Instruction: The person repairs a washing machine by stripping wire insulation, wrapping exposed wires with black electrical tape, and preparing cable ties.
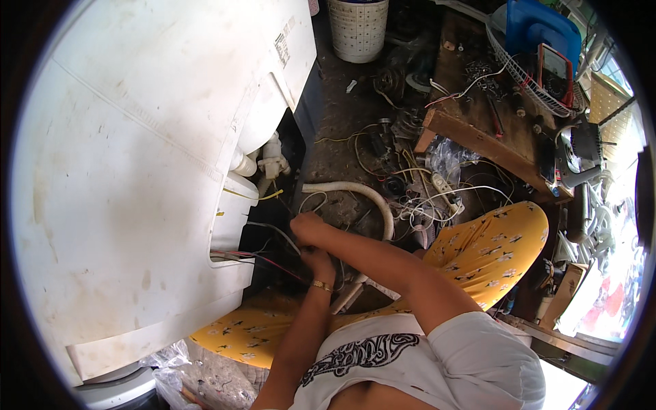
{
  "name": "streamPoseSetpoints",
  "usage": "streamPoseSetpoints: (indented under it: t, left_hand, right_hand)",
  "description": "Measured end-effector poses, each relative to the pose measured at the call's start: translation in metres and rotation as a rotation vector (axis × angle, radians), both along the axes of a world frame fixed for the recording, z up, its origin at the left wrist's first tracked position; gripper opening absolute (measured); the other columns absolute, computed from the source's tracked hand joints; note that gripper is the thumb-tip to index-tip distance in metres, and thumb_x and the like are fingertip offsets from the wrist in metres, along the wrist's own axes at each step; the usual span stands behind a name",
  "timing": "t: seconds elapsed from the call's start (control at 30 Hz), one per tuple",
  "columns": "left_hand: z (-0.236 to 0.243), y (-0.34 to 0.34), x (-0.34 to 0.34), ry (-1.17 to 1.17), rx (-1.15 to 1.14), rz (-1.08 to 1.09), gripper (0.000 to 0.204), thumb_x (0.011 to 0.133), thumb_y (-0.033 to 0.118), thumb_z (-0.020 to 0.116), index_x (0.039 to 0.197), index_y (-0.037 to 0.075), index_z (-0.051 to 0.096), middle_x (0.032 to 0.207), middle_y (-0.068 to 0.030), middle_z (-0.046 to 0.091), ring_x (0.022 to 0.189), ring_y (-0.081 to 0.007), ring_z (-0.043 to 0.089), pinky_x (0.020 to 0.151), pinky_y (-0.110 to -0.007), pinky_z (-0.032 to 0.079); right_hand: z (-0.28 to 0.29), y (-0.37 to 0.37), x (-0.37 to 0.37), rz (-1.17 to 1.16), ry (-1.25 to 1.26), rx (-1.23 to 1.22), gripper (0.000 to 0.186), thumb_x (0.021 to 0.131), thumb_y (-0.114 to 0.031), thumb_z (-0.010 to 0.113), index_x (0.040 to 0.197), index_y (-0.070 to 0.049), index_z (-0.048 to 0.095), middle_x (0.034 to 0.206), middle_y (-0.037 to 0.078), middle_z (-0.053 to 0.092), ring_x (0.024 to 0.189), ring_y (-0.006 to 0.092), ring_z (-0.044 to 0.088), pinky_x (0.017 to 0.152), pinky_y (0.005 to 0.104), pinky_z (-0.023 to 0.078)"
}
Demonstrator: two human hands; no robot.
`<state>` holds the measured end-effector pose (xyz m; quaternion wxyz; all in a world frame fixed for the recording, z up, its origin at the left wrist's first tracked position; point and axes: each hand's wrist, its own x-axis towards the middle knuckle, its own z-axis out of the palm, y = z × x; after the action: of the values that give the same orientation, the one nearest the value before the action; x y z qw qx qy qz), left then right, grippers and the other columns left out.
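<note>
A grey cable (272,228) runs out of the opening in the underside of a large white appliance body (137,171), possibly a washing machine on its side. My left hand (318,264), with a gold-coloured band at its wrist, is closed on this cable. Just above it, my right hand (307,229) is closed too, its fingers turned away and hidden, so what it grips cannot be made out. Beside the left hand, thin red and dark wires (256,257) leave the same opening. White plastic pipe fittings (273,160) and a yellow strip (271,195) show inside it.
A pale hose (365,191) curves across the floor right of my hands. Beyond lie tangled wires and a power strip (447,191). A low wooden table (471,130) carries tools and a wire basket with a red meter (555,72). A white perforated bin (357,31) stands at the back.
</note>
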<state>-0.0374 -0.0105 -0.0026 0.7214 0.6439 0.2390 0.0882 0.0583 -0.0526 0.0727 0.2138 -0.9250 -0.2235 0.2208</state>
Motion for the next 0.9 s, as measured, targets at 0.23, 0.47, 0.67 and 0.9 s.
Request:
streamPoseSetpoints:
  t: [0.23,0.47,0.67,0.9]
  left_hand:
    - [0.008,-0.001,-0.003,0.093,-0.098,-0.02,0.023,0.087,0.012,0.062,0.107,0.002,0.057,0.095,-0.0033,0.061,0.08,-0.0093,0.056,0.069,-0.025,0.046]
    - [0.023,0.017,0.003,0.166,-0.506,-0.1,0.024,0.09,0.006,0.056,0.113,0.002,0.055,0.086,-0.0012,0.056,0.072,-0.0093,0.052,0.063,-0.022,0.044]
    - [0.017,0.023,0.02,0.253,-0.738,-0.178,0.018,0.092,0.018,0.056,0.104,0.005,0.057,0.081,-0.0016,0.057,0.068,-0.0114,0.053,0.059,-0.021,0.045]
    - [0.028,0.03,0.056,0.391,-0.252,-0.406,0.038,0.094,0.037,0.051,0.104,0.001,0.059,0.087,-0.0052,0.059,0.075,-0.0137,0.057,0.059,-0.027,0.044]
  right_hand:
    - [-0.022,-0.012,0.008,0.033,-0.149,0.066,0.046,0.074,-0.041,0.067,0.093,0.001,0.067,0.096,0.02,0.065,0.088,0.0299,0.063,0.077,0.0377,0.048]
    - [0.017,-0.099,-0.011,-0.236,0.511,0.571,0.067,0.079,-0.062,0.058,0.108,-0.001,0.062,0.116,0.014,0.055,0.099,0.0194,0.055,0.08,0.0321,0.046]
    - [-0.028,-0.112,-0.003,-0.18,0.626,0.527,0.066,0.077,-0.055,0.065,0.114,-0.001,0.061,0.11,0.015,0.06,0.103,0.0236,0.056,0.086,0.0334,0.045]
    - [-0.026,-0.087,-0.016,-0.158,0.412,0.589,0.047,0.077,-0.038,0.067,0.096,0.004,0.059,0.092,0.018,0.062,0.088,0.03,0.06,0.077,0.0371,0.046]
